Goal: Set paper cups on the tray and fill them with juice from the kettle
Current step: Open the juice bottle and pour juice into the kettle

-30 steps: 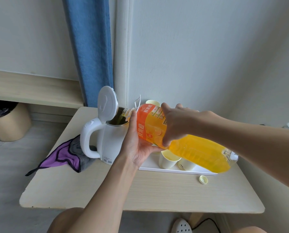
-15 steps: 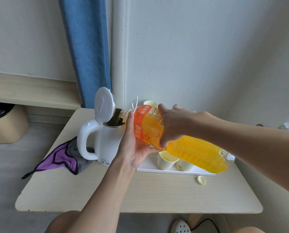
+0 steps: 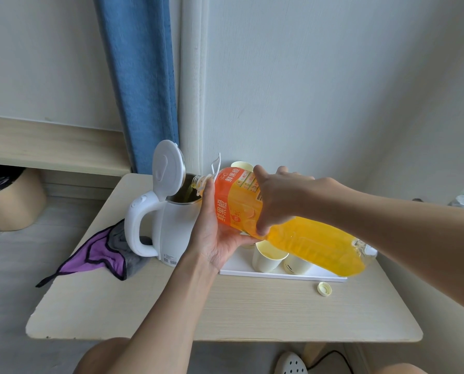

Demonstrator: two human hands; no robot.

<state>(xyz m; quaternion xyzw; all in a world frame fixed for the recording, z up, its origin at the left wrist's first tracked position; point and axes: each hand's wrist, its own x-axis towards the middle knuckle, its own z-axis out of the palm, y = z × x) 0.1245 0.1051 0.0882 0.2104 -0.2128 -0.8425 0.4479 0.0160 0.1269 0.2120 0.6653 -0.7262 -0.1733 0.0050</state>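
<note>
Left hand (image 3: 214,238) cradles the shoulder of the juice bottle (image 3: 314,244) from below, thumb up along the label; its fingers are hidden behind the bottle. Right hand (image 3: 282,201) grasps the bottle from above, across the label. The bottle lies tilted, its neck over the open mouth of the kettle (image 3: 171,230), whose lid (image 3: 167,168) stands up; any stream is hard to make out. The kettle stands near the far left corner of the table (image 3: 225,306). The tray (image 3: 239,265) lies toward the right edge, mostly covered by the bottle. Two paper cups (image 3: 268,259) show at its front edge; a third rim (image 3: 241,165) shows behind the label, its footing hidden. A bottle cap (image 3: 324,288) lies in front of the tray; a cloth (image 3: 104,252) overhangs the left edge.
</note>
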